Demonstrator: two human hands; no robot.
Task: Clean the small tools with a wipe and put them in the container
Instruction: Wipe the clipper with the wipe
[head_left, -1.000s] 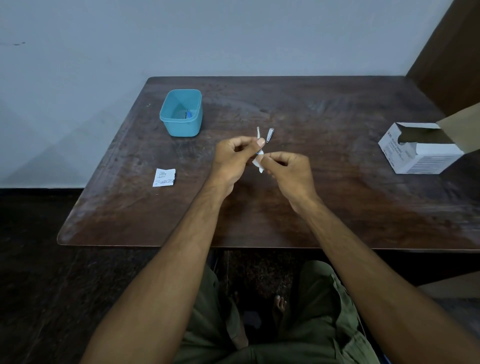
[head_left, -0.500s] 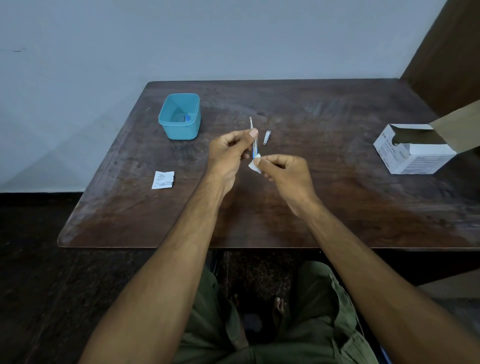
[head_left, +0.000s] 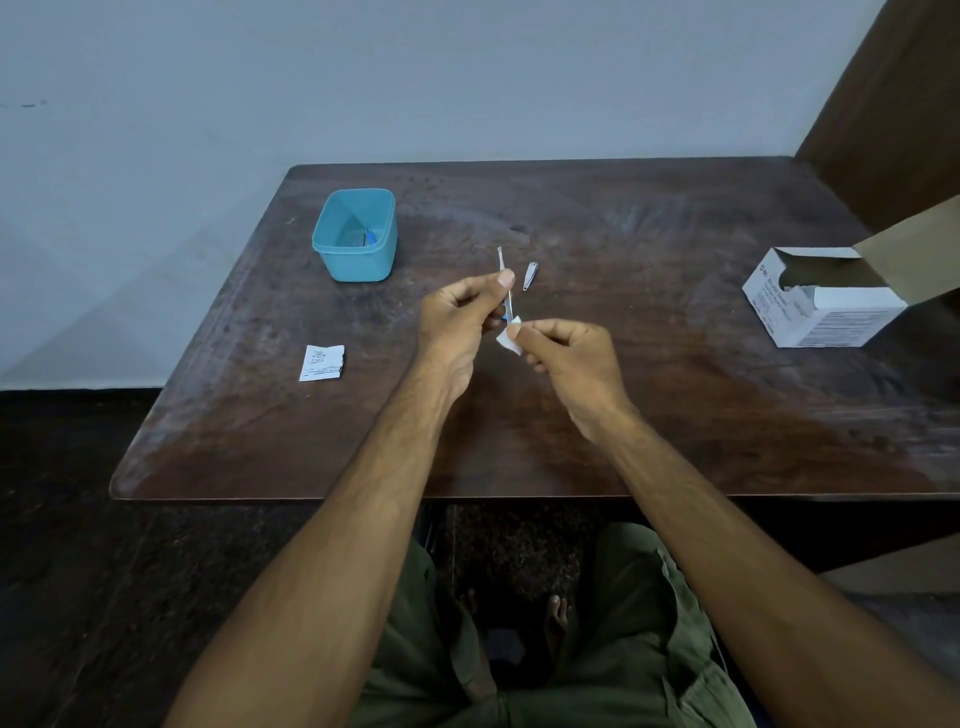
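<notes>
Above worktop (head_left: 675, 415): left hand (head_left: 457, 322) pinching thin stiff tool (head_left: 506, 291) mid-shaft; right hand (head_left: 566, 353) pinching soft wipe (head_left: 506, 340) round lower end. Light, slippery; hold mid-shaft.

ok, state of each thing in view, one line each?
left hand: pinches thin metal tool, held upright
right hand: pinches wipe at the tool's lower end
nail clipper: lying on table, untouched
blue container: open, something blue inside
white box: flap open
sachet: torn, flat on table

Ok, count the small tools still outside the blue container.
2. A thin metal tool is pinched in the left hand; the nail clipper lies on the table beyond. The container holds others, partly hidden.
</notes>
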